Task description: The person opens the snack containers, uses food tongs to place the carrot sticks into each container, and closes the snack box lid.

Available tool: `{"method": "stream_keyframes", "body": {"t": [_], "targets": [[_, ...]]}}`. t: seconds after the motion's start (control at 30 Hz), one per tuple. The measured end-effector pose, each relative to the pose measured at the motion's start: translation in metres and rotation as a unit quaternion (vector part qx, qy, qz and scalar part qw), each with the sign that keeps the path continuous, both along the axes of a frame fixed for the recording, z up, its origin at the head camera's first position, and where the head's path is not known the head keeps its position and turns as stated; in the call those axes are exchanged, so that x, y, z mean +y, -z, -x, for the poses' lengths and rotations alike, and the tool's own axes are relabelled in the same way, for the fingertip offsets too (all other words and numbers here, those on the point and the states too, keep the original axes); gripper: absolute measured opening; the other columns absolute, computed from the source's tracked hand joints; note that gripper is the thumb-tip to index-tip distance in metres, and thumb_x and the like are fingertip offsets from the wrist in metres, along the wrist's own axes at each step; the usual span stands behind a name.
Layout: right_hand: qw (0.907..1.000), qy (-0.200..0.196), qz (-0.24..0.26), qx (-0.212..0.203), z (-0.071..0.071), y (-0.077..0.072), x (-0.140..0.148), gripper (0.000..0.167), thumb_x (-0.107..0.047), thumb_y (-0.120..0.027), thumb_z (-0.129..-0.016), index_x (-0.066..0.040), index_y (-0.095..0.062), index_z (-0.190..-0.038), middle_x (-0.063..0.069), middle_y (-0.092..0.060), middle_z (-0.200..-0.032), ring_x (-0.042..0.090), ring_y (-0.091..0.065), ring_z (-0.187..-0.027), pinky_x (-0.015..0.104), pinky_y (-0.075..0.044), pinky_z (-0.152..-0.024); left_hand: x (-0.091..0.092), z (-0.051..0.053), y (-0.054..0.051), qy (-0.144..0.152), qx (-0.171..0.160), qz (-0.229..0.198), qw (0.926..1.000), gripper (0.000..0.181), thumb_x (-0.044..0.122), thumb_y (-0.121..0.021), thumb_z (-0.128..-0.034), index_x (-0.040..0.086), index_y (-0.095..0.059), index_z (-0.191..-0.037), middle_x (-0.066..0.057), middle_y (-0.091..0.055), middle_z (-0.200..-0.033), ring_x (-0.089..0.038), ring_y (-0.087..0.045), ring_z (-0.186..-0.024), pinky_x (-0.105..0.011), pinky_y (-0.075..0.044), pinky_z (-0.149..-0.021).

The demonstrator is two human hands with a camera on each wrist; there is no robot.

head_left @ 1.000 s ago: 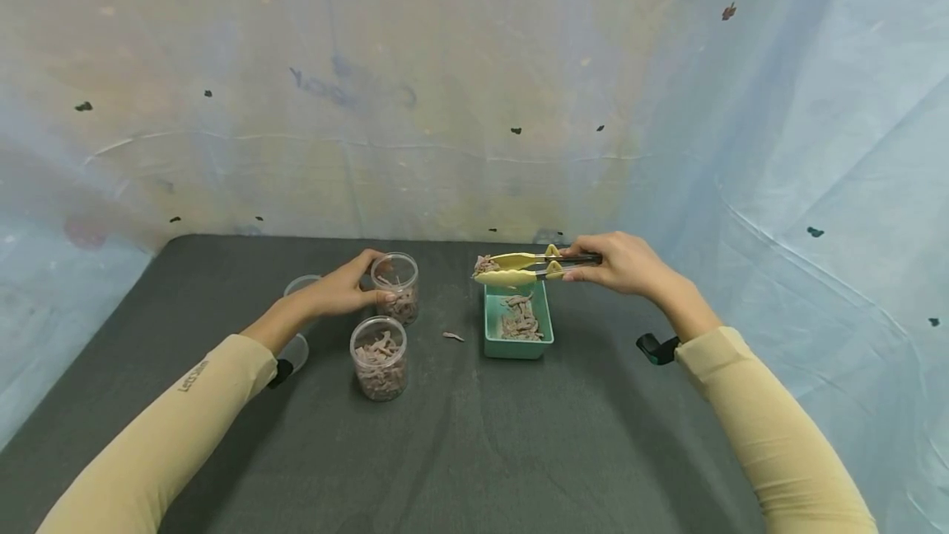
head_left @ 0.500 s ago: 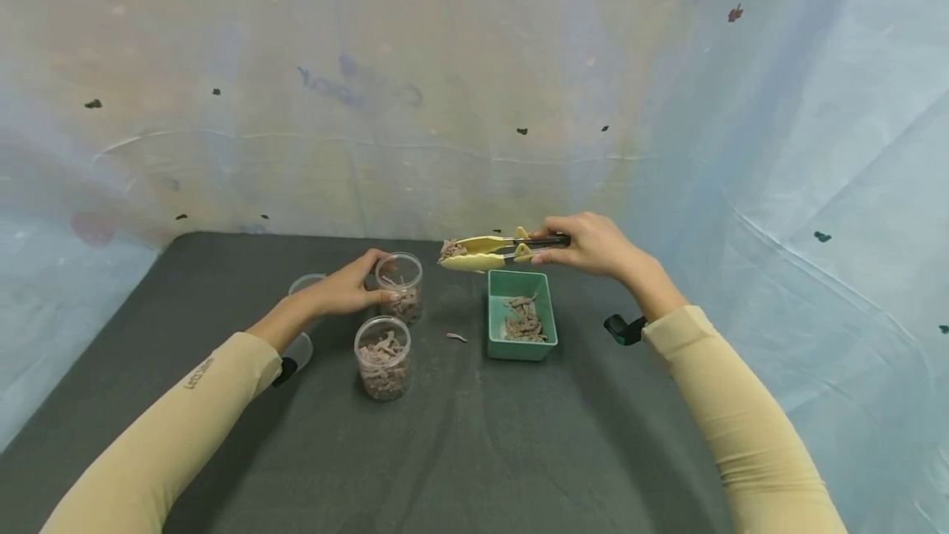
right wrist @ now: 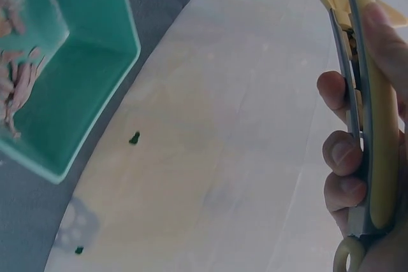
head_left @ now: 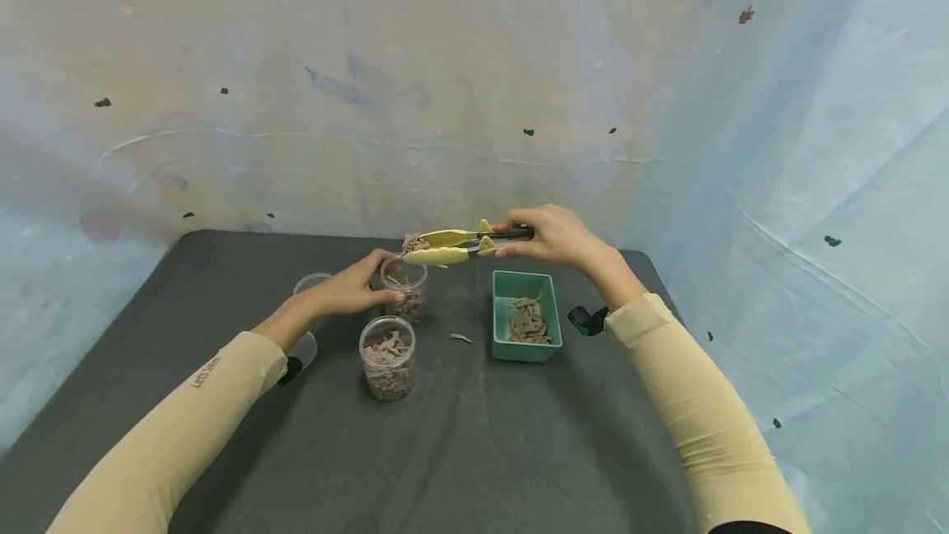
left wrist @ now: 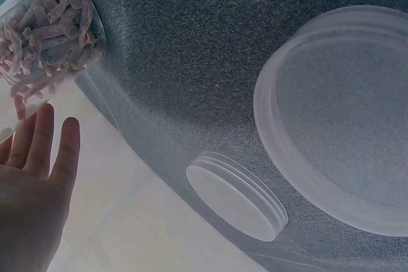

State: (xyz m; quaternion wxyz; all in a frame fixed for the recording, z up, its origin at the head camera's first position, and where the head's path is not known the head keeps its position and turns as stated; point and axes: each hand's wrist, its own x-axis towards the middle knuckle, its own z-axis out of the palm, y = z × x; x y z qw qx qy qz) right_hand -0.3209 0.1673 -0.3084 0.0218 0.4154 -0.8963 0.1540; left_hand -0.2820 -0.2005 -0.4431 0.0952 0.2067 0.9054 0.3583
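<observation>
My left hand [head_left: 348, 288] grips a clear plastic jar [head_left: 413, 305] at the back, thumb in front and fingers behind. Greyish-brown strips lie low in that jar. Over its mouth, yellow-tipped tongs [head_left: 445, 255] hold a clump of strips [head_left: 415, 243]. My right hand [head_left: 552, 236] grips the tongs by their dark handles; the right wrist view shows its fingers curled round the tongs [right wrist: 382, 138]. In front stands a second clear jar [head_left: 388, 377], fuller of strips. Beneath and right of the tongs sits a green tray [head_left: 526, 353] with strips in its near part.
One loose strip [head_left: 460, 338] lies on the dark table between jars and tray. Two clear lids, a large one [left wrist: 271, 125] and a smaller-looking one [left wrist: 236, 199], lie left of the jars, partly behind the left arm. A pale sheet [head_left: 474, 105] hangs behind the table.
My right hand has carried the tongs and their clump leftward from above the tray to over the back jar. The left hand keeps its grip on that jar.
</observation>
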Motion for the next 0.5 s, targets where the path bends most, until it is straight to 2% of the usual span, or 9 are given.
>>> {"method": "stream_keyframes", "body": {"t": [0.2, 0.4, 0.5], "targets": [[1.0, 0.0, -0.001, -0.005, 0.003, 0.007, -0.014, 0.038, -0.045, -0.08, -0.091, -0.02, -0.074, -0.119, 0.0, -0.075, -0.123, 0.015, -0.064, -0.079, 0.037, -0.047, -0.068, 0.004, -0.001, -0.002, -0.003, -0.016, -0.002, 0.9999, 0.077, 0.047, -0.069, -0.1001, 0.005, -0.03, -0.152, -0.022, -0.047, -0.145, -0.032, -0.061, -0.109, -0.047, -0.055, -0.087], [0.9997, 0.003, 0.001, -0.024, 0.006, 0.019, -0.023, 0.041, -0.046, -0.077, -0.093, -0.017, -0.074, -0.122, 0.0, -0.075, -0.122, 0.015, -0.067, -0.087, 0.037, -0.05, -0.072, 0.005, 0.001, -0.001, -0.005, -0.022, -0.001, 0.9997, 0.086, 0.05, -0.07, -0.0988, 0.003, -0.026, -0.155, -0.023, -0.047, -0.138, -0.033, -0.059, -0.111, -0.049, -0.054, -0.086], [0.9996, 0.006, 0.0, -0.028, 0.007, 0.024, -0.026, 0.041, -0.046, -0.077, -0.093, -0.018, -0.074, -0.123, 0.0, -0.076, -0.12, 0.014, -0.066, -0.085, 0.036, -0.049, -0.07, 0.006, 0.0, -0.002, -0.009, -0.027, 0.001, 0.9996, 0.091, 0.05, -0.07, -0.0985, 0.003, -0.022, -0.158, -0.025, -0.046, -0.14, -0.035, -0.059, -0.111, -0.05, -0.054, -0.086]]}}
